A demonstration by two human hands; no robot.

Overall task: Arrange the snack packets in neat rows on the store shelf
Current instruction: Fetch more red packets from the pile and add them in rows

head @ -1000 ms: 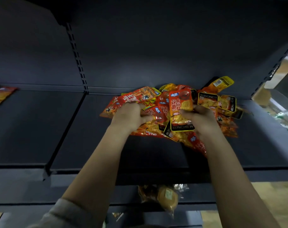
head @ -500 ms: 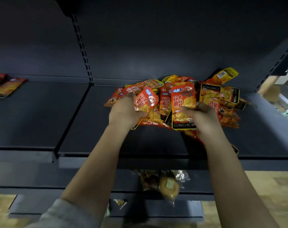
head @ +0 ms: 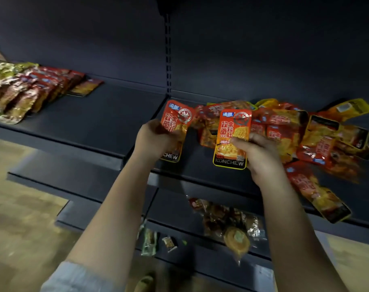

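Two orange snack packets lifted clear of the jumble, one per hand, presumably to carry them across to open shelf space. Left hand (head: 156,140) curled round the lower half of one packet (head: 176,121), fingers wrapped over its face so the top stands upright and the label reads the right way up. Right hand (head: 257,152) pinching the second packet (head: 232,140) at its right edge, thumb on the front, face turned toward the camera, likely for checking orientation before laying it down. Both held just above the dark shelf (head: 107,119), slightly apart from each other.

Behind and to the right, a loose heap of packets (head: 305,131), overlapping at all angles, one long packet (head: 318,197) hanging past the near edge. Not yet sorted, so most of the task left to do.

Far left on the same shelf, a tidy overlapped row (head: 31,91) of darker packets, probably the pattern to copy. Bare stretch between that row and the heap: the obvious spot for the next row.

On the lower shelf (head: 200,256), a few stray wrapped items (head: 232,224), kind unclear.
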